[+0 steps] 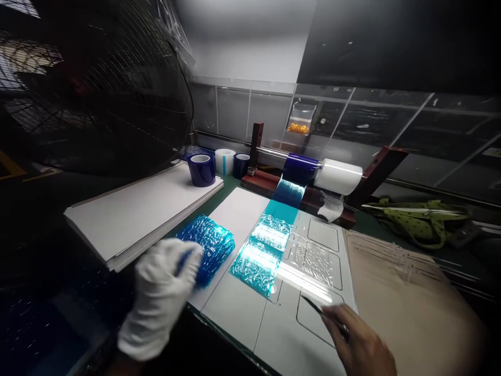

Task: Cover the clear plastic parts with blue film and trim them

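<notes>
My left hand, in a white glove and slightly blurred, is at the left side of a stack of crinkled blue film pieces. Its thumb and fingers curl together in a pinch; whatever lies between the tips is hard to make out. In my bare right hand is a slim dark pointed tool, either a knife or tweezers. Its tip hovers over or touches a white board marked with dark rounded outlines. A strip of shiny blue film runs across that board from a dark blue roll.
Beside the blue roll, a white roll shares the rod of a reddish-brown stand. Left are stacked white sheets, a blue tape roll and a large fan. Brown board and a green dotted bag are right.
</notes>
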{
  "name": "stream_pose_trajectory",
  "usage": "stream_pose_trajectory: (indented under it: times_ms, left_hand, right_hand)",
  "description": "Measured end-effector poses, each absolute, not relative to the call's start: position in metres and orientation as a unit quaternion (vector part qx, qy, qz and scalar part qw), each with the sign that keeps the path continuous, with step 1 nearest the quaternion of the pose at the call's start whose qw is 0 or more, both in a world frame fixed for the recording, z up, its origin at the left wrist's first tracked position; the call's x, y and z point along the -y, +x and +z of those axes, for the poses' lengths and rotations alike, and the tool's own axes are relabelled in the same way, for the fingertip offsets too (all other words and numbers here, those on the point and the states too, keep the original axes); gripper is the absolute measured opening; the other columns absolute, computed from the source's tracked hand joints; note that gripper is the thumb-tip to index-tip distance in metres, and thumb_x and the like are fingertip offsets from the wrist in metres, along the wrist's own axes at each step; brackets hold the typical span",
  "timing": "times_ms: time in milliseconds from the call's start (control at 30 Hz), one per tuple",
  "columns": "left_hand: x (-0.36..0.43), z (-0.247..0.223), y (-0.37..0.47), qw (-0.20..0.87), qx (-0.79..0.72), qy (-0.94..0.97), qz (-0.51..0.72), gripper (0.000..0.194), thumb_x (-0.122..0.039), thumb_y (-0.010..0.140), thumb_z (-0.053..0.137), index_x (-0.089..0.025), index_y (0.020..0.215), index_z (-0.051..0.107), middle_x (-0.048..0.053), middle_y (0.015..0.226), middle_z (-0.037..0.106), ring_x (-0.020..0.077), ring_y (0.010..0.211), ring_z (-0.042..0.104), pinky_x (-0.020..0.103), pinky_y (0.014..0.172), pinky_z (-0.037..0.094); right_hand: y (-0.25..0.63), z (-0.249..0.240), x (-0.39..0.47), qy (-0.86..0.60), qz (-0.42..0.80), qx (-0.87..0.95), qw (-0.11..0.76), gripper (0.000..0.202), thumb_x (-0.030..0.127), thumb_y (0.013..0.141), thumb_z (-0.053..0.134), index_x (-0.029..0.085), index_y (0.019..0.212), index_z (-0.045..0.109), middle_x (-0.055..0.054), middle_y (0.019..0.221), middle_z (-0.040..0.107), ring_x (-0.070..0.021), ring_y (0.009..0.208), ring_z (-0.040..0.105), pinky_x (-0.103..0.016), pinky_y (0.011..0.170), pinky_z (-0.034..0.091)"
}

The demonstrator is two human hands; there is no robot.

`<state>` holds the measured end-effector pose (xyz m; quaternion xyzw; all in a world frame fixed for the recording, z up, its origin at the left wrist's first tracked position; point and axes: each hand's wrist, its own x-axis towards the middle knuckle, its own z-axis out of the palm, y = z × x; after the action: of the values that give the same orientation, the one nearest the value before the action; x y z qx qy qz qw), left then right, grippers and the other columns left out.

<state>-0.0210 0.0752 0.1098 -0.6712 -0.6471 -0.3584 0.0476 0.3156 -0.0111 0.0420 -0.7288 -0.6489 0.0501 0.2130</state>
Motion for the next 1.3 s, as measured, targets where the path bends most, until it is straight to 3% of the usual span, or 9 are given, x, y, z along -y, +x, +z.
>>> stream_pose_trajectory:
  times_ms: [67,133,233,433,600,800,1133,1233,1300]
  left_hand:
    - [-0.078,0.086,0.017,-0.071,0.574,-0.775,-0.253,0.037,-0.047,0.092,0.039,-0.026,0.115,0.059,0.003,0.104,0.065,0.0155,0.094,0.061,0.028,0.086,0.049]
    - [-0.093,0.06,0.05,-0.094,0.585,-0.789,-0.163,0.047,-0.046,0.094,0.032,-0.024,0.132,0.047,0.009,0.118,0.061,0.0198,0.105,0.06,0.031,0.09,0.049]
    - [-0.125,0.028,0.079,-0.095,0.6,-0.785,-0.12,0.05,-0.044,0.093,0.037,-0.014,0.131,0.049,0.019,0.115,0.061,0.0284,0.102,0.061,0.04,0.085,0.05]
    - [-0.156,0.011,0.08,-0.109,0.62,-0.774,-0.071,0.042,-0.04,0.093,0.038,-0.016,0.124,0.052,0.014,0.109,0.064,0.0212,0.092,0.064,0.034,0.078,0.051]
    - [-0.155,0.013,0.083,-0.113,0.626,-0.769,-0.064,0.04,-0.04,0.094,0.034,-0.02,0.124,0.053,0.012,0.118,0.062,0.0193,0.106,0.061,0.027,0.089,0.046]
    - [-0.157,0.009,0.083,-0.112,0.629,-0.766,-0.069,0.042,-0.04,0.094,0.036,-0.019,0.127,0.051,0.014,0.119,0.062,0.0211,0.103,0.063,0.03,0.086,0.049]
    - [-0.159,0.014,0.078,-0.127,0.607,-0.782,-0.065,0.047,-0.04,0.093,0.036,-0.014,0.131,0.048,0.016,0.115,0.062,0.024,0.104,0.062,0.036,0.086,0.048]
    - [-0.153,0.019,0.075,-0.13,0.596,-0.79,-0.062,0.061,-0.051,0.091,0.034,-0.011,0.135,0.042,0.019,0.122,0.059,0.0268,0.111,0.058,0.037,0.089,0.047]
    - [-0.143,0.021,0.075,-0.125,0.585,-0.799,-0.058,0.082,-0.066,0.083,0.038,-0.007,0.14,0.034,0.024,0.132,0.05,0.0316,0.12,0.051,0.041,0.094,0.045]
  right_hand:
    - [0.304,0.052,-0.019,-0.71,0.028,0.675,0.197,0.029,0.042,0.093,0.04,0.028,0.085,0.064,0.0,0.087,0.069,-0.0156,0.069,0.066,-0.022,0.053,0.042]
    - [0.288,0.059,-0.054,-0.695,0.011,0.697,0.176,0.03,0.033,0.095,0.038,0.024,0.085,0.065,-0.001,0.086,0.068,-0.0147,0.071,0.064,-0.022,0.056,0.039]
    - [0.261,0.062,-0.105,-0.682,-0.006,0.717,0.142,0.028,0.025,0.096,0.039,0.022,0.086,0.065,0.001,0.085,0.066,-0.0129,0.072,0.063,-0.021,0.056,0.035]
    - [0.225,0.048,-0.169,-0.66,-0.013,0.745,0.093,0.026,0.017,0.096,0.04,0.02,0.089,0.064,-0.001,0.088,0.065,-0.0141,0.082,0.062,-0.023,0.062,0.039]
    - [0.213,0.035,-0.193,-0.651,0.021,0.759,0.021,0.022,0.032,0.092,0.054,0.016,0.107,0.06,-0.004,0.105,0.063,-0.016,0.089,0.062,-0.035,0.077,0.052]
    - [0.227,0.036,-0.186,-0.65,0.044,0.757,-0.036,0.029,0.034,0.091,0.055,0.018,0.115,0.057,-0.006,0.115,0.06,-0.018,0.095,0.061,-0.038,0.081,0.053]
    - [0.288,0.056,-0.132,-0.699,0.049,0.71,-0.068,0.024,0.034,0.091,0.056,0.016,0.106,0.06,-0.004,0.104,0.063,-0.0158,0.089,0.062,-0.036,0.078,0.053]
    - [0.303,0.063,-0.111,-0.726,0.05,0.683,-0.054,0.015,0.024,0.092,0.052,0.014,0.092,0.064,-0.004,0.093,0.065,-0.0162,0.083,0.062,-0.033,0.072,0.05]
    - [0.307,0.064,-0.096,-0.74,0.057,0.669,-0.031,0.02,0.014,0.091,0.047,0.015,0.083,0.066,-0.006,0.088,0.067,-0.0188,0.081,0.063,-0.031,0.066,0.044]
